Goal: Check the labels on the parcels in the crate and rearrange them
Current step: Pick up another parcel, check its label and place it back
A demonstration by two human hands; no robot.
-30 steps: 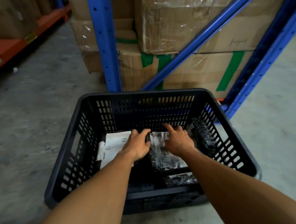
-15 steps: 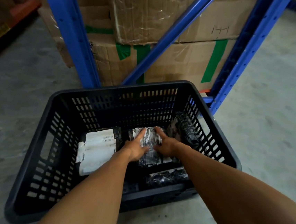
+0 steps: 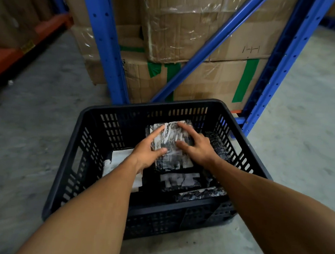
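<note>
Bare forearms, no sleeves; left hand (image 3: 147, 151), right hand (image 3: 196, 148) ungloved

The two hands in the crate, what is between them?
In the head view, a black parcel wrapped in shiny plastic sits between the left hand and right hand, both gripping its sides.

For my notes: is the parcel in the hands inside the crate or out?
Inside: the parcel, held by left hand and right hand, sits within the crate walls.

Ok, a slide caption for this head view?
Both hands, left and right, grip a plastic-wrapped parcel inside a black crate.
</note>
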